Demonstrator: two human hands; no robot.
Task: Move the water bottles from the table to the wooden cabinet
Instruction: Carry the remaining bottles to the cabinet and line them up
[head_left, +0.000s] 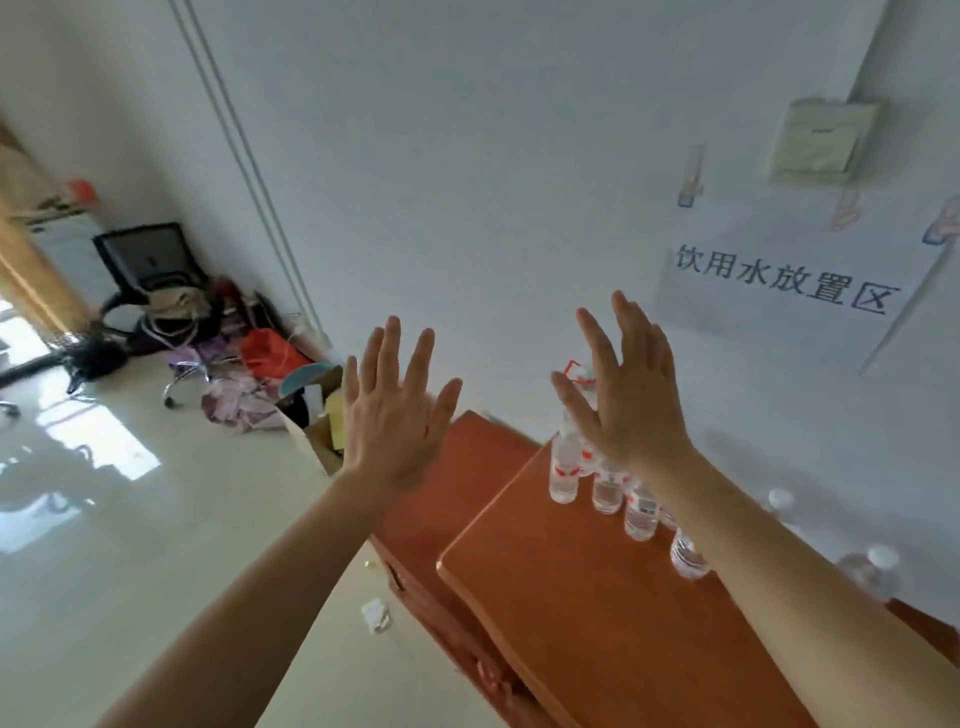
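Ten splayed fingers hold nothing; water bottles stand behind right hand on cabinet.

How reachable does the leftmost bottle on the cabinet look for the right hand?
Probably yes: the right hand is open and empty, raised close over that bottle, and the cabinet top in front of it is bare.

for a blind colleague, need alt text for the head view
The left hand and right hand, both empty with fingers spread, are raised near a wooden cabinet whose top holds a row of water bottles by the wall, below a paper sign.
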